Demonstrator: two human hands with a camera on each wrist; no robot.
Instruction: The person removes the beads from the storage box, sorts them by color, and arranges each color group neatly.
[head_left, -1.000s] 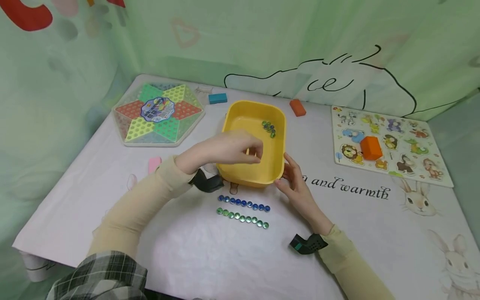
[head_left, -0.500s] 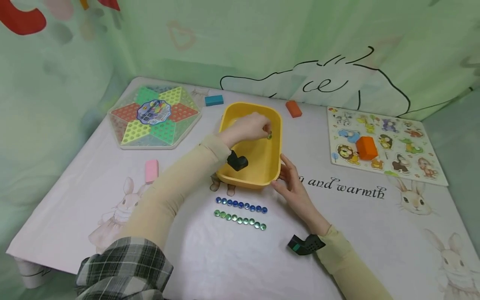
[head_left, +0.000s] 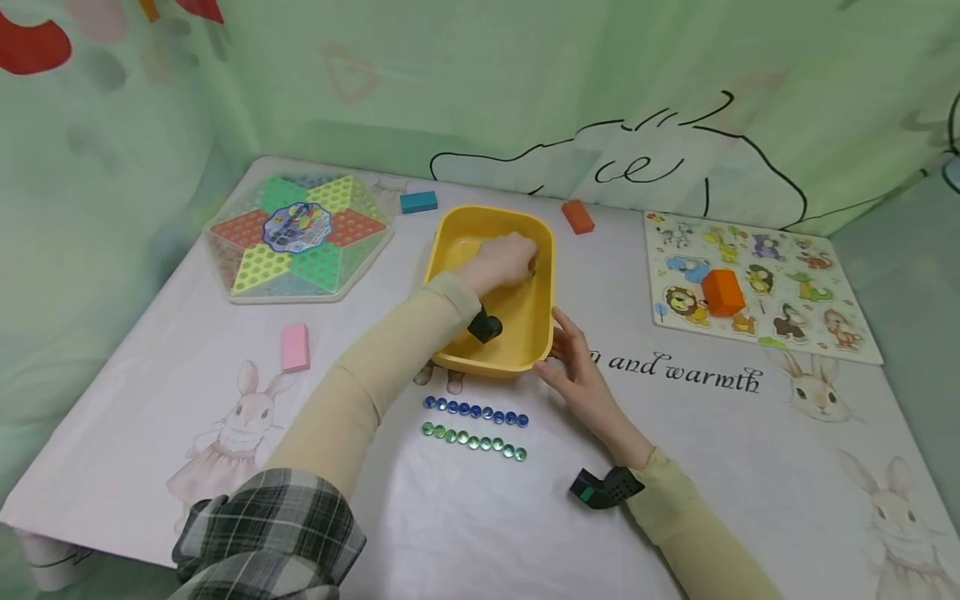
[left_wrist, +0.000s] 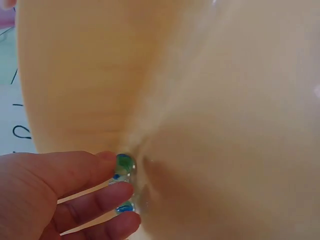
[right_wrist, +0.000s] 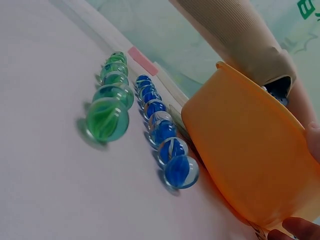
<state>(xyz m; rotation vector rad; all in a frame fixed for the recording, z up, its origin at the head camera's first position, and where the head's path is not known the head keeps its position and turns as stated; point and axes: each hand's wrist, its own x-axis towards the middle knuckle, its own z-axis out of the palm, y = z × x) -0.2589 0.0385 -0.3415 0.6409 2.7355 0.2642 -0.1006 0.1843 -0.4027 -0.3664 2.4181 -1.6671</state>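
From the head view, the left hand (head_left: 501, 261) is down inside the yellow tub (head_left: 450, 354) at the middle of the worktop (head_left: 225, 467), fingers bunched over a green marble (head_left: 532, 268) by the tub's right wall. The right hand (head_left: 577, 371) lies with straight, relaxed fingers against the tub's near right corner, gripping nothing. Between the tub and the near edge run a blue marble row (head_left: 476, 410) and a green marble row (head_left: 473, 441). On the left wrist view, the fingertips (left_wrist: 107, 159) pinch a green-and-blue marble (left_wrist: 124, 164) off the tub floor, another marble (left_wrist: 125, 207) just below. On the right wrist view, both rows lie just beside the tub wall (right_wrist: 240, 155).
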